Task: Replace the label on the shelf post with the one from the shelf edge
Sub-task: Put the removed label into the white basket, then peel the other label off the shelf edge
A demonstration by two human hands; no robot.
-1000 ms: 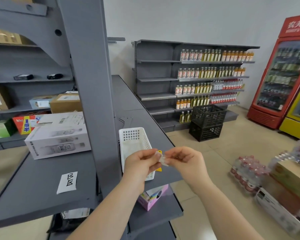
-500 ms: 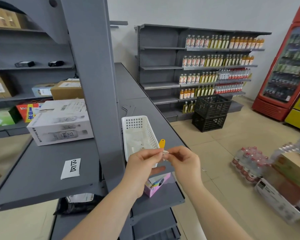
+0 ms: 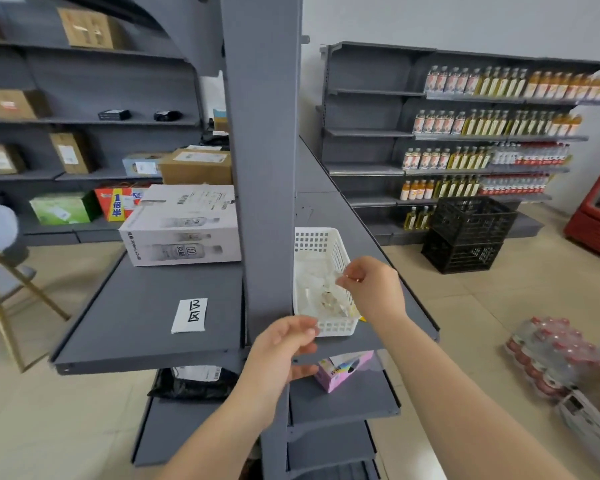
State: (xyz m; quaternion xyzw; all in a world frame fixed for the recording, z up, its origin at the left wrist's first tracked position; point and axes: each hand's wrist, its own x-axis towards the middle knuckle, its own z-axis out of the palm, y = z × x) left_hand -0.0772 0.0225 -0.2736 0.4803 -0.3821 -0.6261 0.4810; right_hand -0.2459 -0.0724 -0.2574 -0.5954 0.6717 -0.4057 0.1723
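Observation:
The grey shelf post (image 3: 267, 168) rises in the middle of the view; I see no label on its near face. A white paper label (image 3: 189, 315) with black handwriting lies flat on the grey shelf (image 3: 136, 355) left of the post, near the shelf's front edge. My right hand (image 3: 371, 289) is over the white basket (image 3: 312, 233), pinching a small clear scrap (image 3: 340, 275) between thumb and forefinger. My left hand (image 3: 284, 344) hovers in front of the post at shelf-edge height, fingers curled apart, with nothing visible in it.
A white carton (image 3: 184, 226) stands on the shelf behind the label. A pink box (image 3: 343, 370) sits on the lower shelf. Black crates (image 3: 468, 233), bottle packs (image 3: 551, 358) on the floor and a stool (image 3: 4, 271) at left surround the aisle.
My hands, which pinched one small clear piece together, have parted. The right hand rose over the basket with the scrap and the left dropped toward the post.

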